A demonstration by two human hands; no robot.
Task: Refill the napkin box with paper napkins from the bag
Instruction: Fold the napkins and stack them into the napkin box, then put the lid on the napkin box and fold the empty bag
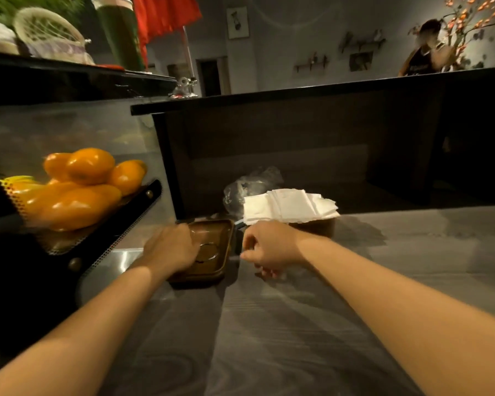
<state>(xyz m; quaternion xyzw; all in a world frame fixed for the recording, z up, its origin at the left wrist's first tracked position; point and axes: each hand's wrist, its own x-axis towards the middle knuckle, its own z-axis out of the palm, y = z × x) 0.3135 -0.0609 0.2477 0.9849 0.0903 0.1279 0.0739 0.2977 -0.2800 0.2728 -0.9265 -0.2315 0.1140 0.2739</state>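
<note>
A brown napkin box lid [215, 247] with an oval slot lies on the grey counter. My left hand [169, 250] lies over its left side, fingers bent down onto its inner face and gripping it. My right hand [269, 250] hovers just right of the lid, fingers loosely curled, thumb toward the lid's edge, holding nothing. Behind it a tall, splayed stack of white paper napkins [289, 205] sits in the brown napkin box [315, 225], spilling over its rim. A crumpled clear plastic bag [249, 185] lies behind the stack.
A black mesh basket [97, 238] of orange fruit [80, 184] stands close on the left. A dark raised counter wall [269, 144] rises behind the bag. A person [426, 52] stands beyond it at the far right. Wood-grain counter [297, 324] stretches toward me.
</note>
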